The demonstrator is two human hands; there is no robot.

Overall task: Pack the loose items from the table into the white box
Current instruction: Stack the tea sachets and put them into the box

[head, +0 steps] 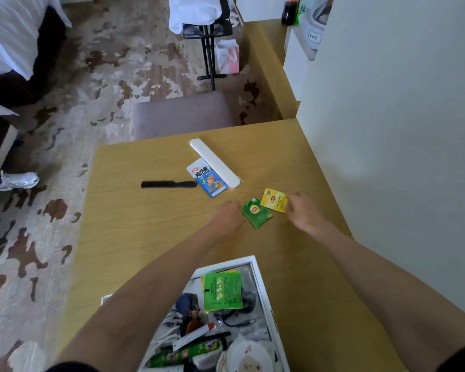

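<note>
On the wooden table (145, 232) lie a green tea sachet (257, 212) and a yellow tea sachet (273, 200), side by side. My left hand (226, 216) rests just left of the green sachet, fingers touching its edge. My right hand (302, 210) pinches the right edge of the yellow sachet, which still lies flat. Farther off sit a black comb (168, 184), a blue and white snack packet (206, 177) and a long white case (214, 162). The white box (263, 285) stands at the near edge, holding a green packet, cables, tubes and several other items.
A white wall (387, 130) borders the table on the right. A grey padded chair (183, 114) is pushed up to the far edge. Patterned carpet lies to the left, with a shoe (19, 180) and a bed beyond.
</note>
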